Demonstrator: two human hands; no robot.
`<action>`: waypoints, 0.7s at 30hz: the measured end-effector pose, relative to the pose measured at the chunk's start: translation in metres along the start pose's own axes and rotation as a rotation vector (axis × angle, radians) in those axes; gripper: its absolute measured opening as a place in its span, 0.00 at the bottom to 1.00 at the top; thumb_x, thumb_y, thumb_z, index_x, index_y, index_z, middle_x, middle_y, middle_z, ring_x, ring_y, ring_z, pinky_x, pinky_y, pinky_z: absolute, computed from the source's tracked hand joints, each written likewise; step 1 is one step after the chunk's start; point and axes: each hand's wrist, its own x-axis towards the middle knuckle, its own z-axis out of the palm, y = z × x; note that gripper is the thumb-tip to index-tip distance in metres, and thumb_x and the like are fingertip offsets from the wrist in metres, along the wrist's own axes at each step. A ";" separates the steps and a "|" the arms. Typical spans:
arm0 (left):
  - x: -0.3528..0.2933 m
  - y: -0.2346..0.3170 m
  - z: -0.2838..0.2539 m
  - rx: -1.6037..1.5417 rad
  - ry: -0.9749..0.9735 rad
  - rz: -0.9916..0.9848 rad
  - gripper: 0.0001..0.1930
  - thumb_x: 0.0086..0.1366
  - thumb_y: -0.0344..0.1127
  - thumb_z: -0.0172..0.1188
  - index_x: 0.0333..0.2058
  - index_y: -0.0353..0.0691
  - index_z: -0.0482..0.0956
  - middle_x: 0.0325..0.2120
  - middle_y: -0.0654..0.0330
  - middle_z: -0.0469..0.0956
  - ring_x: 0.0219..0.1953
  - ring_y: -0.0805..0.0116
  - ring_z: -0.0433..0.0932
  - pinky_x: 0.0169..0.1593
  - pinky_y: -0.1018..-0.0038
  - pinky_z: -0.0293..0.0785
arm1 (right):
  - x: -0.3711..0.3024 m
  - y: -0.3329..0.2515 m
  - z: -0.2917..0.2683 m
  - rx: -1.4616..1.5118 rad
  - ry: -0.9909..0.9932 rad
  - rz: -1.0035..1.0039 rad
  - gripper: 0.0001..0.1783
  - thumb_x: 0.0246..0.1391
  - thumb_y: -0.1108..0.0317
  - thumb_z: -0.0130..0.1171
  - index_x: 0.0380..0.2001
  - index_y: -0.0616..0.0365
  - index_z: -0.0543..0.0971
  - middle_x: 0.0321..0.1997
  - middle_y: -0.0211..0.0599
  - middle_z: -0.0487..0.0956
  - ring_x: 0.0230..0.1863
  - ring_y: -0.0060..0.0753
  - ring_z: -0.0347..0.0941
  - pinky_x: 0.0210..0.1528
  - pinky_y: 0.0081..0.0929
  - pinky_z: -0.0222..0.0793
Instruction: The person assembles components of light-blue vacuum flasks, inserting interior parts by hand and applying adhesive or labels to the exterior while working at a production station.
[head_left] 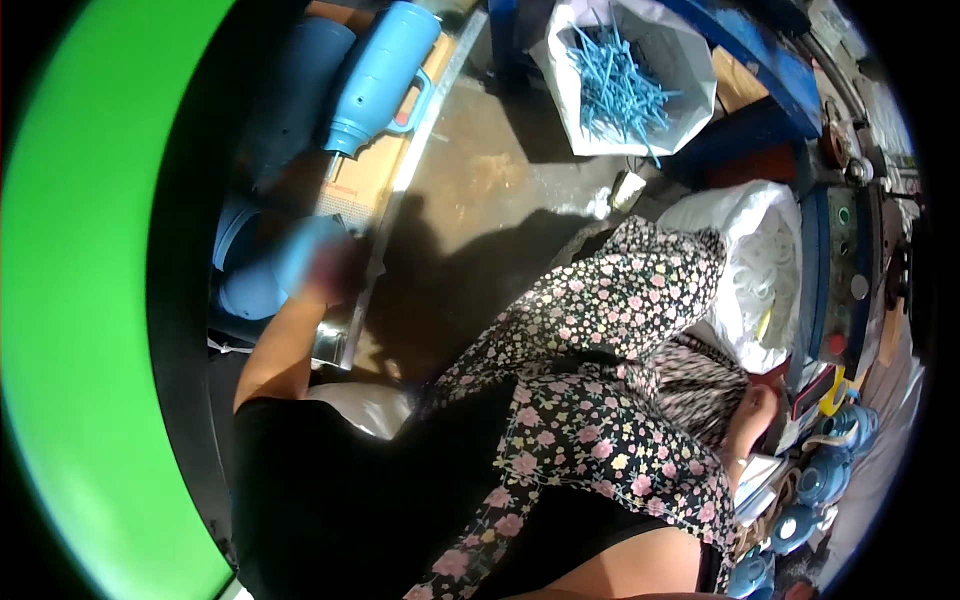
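At the left, my left hand is blurred by motion. Against it is an equally blurred light-blue plastic part, which the hand seems to grip; the fingers are not distinct. More blue plastic pieces lie just beside that hand. Above it, a blue flask-shaped plastic shell with a side handle lies on the cardboard-covered bench. Far to the right, my right hand rests low beside the machine's edge, next to a dark red part. Its fingers are mostly hidden.
A white sack of thin blue plastic sticks stands at the top. Another white sack holds clear plastic pieces, near a control panel with buttons. Several blue jug-like parts sit at lower right. A metal bench edge runs along the left.
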 end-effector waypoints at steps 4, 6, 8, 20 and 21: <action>0.023 -0.023 0.021 0.269 0.040 0.248 0.16 0.59 0.45 0.53 0.44 0.54 0.80 0.48 0.61 0.78 0.53 0.56 0.74 0.56 0.50 0.63 | 0.025 0.077 -0.040 -0.276 0.012 0.144 0.06 0.56 0.69 0.56 0.32 0.62 0.77 0.33 0.46 0.77 0.36 0.47 0.73 0.43 0.38 0.68; 0.035 -0.028 -0.021 0.263 0.039 0.261 0.16 0.58 0.44 0.54 0.44 0.53 0.80 0.45 0.60 0.79 0.49 0.56 0.76 0.54 0.54 0.66 | 0.029 0.096 -0.062 -0.172 -0.056 0.195 0.09 0.59 0.67 0.55 0.38 0.62 0.77 0.37 0.44 0.79 0.41 0.40 0.75 0.46 0.34 0.69; 0.038 -0.026 -0.065 0.245 0.021 0.270 0.16 0.57 0.43 0.56 0.44 0.53 0.79 0.43 0.58 0.80 0.46 0.56 0.78 0.52 0.59 0.69 | 0.059 0.053 -0.071 0.242 -0.136 0.207 0.10 0.61 0.68 0.54 0.42 0.62 0.77 0.40 0.41 0.80 0.45 0.33 0.75 0.50 0.28 0.69; -0.049 0.202 -0.339 0.359 0.613 1.055 0.12 0.45 0.31 0.60 0.32 0.46 0.77 0.18 0.68 0.70 0.26 0.67 0.75 0.46 0.69 0.70 | 0.097 -0.357 -0.015 0.590 -0.113 -1.095 0.21 0.39 0.60 0.67 0.39 0.57 0.78 0.42 0.40 0.78 0.48 0.45 0.73 0.66 0.50 0.54; -0.055 0.216 -0.350 0.370 0.607 1.103 0.14 0.44 0.31 0.60 0.34 0.47 0.78 0.18 0.70 0.70 0.26 0.68 0.75 0.49 0.70 0.71 | 0.097 -0.342 -0.010 0.618 -0.065 -1.155 0.18 0.37 0.61 0.67 0.34 0.57 0.79 0.37 0.38 0.78 0.44 0.44 0.74 0.65 0.50 0.55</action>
